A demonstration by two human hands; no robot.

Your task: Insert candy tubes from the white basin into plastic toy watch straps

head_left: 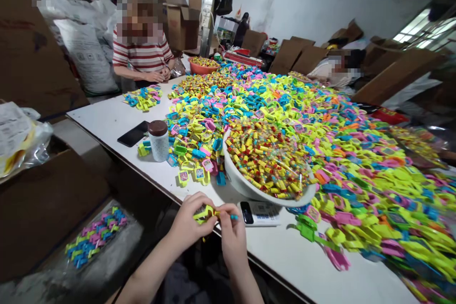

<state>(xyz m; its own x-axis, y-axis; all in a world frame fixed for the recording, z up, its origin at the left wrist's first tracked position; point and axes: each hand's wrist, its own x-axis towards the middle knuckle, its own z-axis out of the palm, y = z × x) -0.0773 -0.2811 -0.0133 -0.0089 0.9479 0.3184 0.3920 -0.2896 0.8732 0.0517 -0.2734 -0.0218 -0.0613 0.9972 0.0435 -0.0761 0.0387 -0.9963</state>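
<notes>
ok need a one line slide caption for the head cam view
Both hands, left hand and right hand, hold a yellow toy watch beside a white bowl of small sweets.

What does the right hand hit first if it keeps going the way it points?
Likely the white bowl of candies: the right hand points up-table, with the bowl's near rim just ahead. Depth is unclear.
</notes>
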